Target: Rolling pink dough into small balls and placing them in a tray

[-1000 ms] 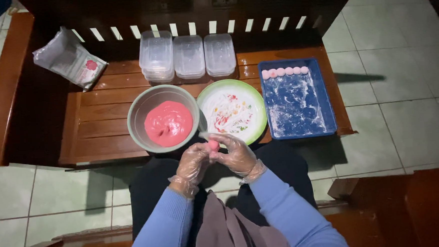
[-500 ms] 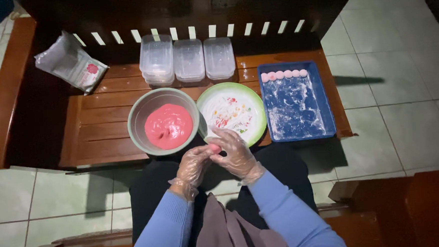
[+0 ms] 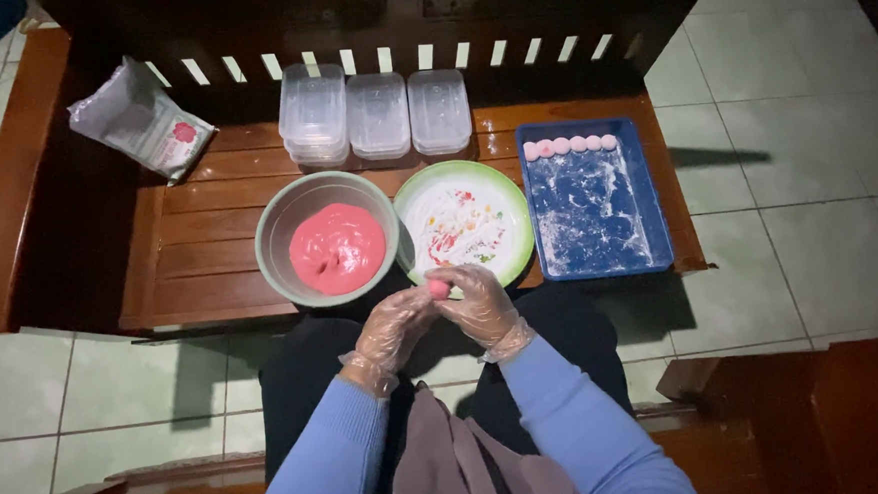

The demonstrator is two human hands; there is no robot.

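1. Head view, looking straight down: wooden bench (image 3: 189, 260) fills the middle, slatted back at 12 o'clock, tiled floor around it.
2. Blue tray (image 3: 600, 259) at 3 o'clock on the bench, dusted with white powder; row of small pale pink balls (image 3: 569, 146) along its 12 o'clock edge, touching each other.
3. Grey-green bowl (image 3: 276, 225) at centre-left, holding smooth pink dough (image 3: 337, 248).
4. Green-rimmed plate (image 3: 518, 223) just beside the bowl at its 3 o'clock, rims about touching; white face smeared with powder and coloured flecks.
5. Three stacks of clear plastic boxes (image 3: 377, 115) in a row at 12 o'clock of bowl and plate, close side by side.
6. White bag (image 3: 142, 122) with a pink mark lies tilted at 10 o'clock, well apart from the bowl.
7. Left hand (image 3: 395, 324) in a clear plastic glove, fingers curled in toward the right hand, touching it.
8. Right hand (image 3: 477, 300), also gloved, fingers closed around a small pink ball (image 3: 439, 289); both hands pinch it between them.
9. That ball sits at the plate's 6 o'clock edge, over the person's lap, just off the bench front.
10. Blue sleeves come up from 6 o'clock.
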